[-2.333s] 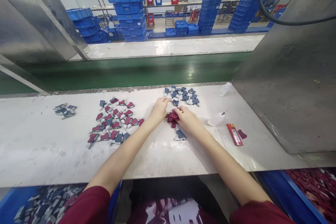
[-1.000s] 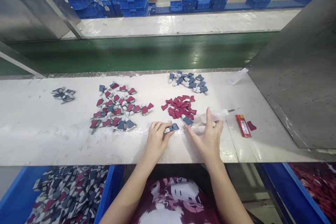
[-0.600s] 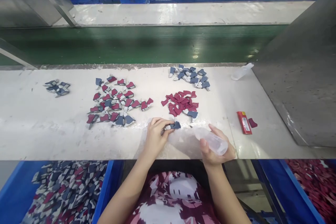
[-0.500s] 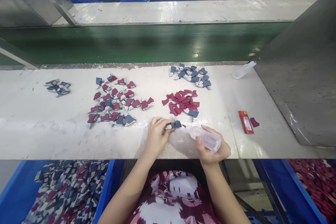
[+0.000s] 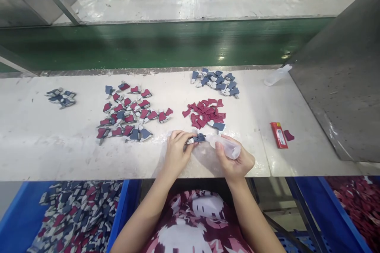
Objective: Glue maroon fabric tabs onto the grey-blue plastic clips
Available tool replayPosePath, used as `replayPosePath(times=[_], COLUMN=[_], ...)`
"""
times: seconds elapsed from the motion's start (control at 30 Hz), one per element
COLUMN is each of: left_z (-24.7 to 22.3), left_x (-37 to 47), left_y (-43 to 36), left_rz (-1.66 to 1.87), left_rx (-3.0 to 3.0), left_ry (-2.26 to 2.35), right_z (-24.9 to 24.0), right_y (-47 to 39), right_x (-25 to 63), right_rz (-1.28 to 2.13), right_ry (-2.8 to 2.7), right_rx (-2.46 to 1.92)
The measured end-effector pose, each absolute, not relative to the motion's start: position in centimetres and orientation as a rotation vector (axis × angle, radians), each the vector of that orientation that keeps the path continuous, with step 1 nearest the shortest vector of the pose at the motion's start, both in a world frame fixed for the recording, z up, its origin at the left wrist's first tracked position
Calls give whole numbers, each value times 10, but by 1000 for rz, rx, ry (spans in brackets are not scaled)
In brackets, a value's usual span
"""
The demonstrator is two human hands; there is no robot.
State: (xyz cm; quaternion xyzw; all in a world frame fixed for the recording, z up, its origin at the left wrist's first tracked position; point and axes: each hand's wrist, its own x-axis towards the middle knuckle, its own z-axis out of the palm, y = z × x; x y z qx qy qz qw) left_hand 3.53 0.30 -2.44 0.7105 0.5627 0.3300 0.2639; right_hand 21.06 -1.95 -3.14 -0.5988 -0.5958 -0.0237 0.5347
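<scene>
My left hand (image 5: 177, 151) grips a dark blue and grey piece (image 5: 198, 138) between thumb and fingers, low over the white table. In my right hand (image 5: 237, 162) is a translucent squeeze bottle (image 5: 227, 147), tilted with its nozzle at the right side of that piece. Just beyond them lie a heap of dark red pieces (image 5: 204, 112) and one blue and grey piece (image 5: 219, 126). Farther back is a cluster of blue and grey pieces (image 5: 219, 82). Red, blue and grey pieces (image 5: 129, 118) are spread to the left of my hands.
A small blue-grey group (image 5: 61, 98) lies far left. On the right are a red packet (image 5: 279, 136), a single red piece (image 5: 288, 135) and another bottle (image 5: 277, 76) beside a metal panel (image 5: 344, 75). Blue bins (image 5: 126, 201) of pieces stand below the table edge; a green belt (image 5: 166, 47) runs behind.
My right hand has moved left with the bottle, bringing its nozzle up to the piece. My left hand keeps its hold on the piece. The whole view has shifted slightly.
</scene>
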Motion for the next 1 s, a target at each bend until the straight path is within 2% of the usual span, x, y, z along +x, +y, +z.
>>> replayPosePath(times=[1.0], left_z=[-24], left_x=[36], left_y=[2], left_rz=[874], left_rx=[1947], left_ry=[1551], right_z=[-40], right_y=[-29], right_x=[215], right_rz=[97], right_ry=[-1204], right_rx=[-1542])
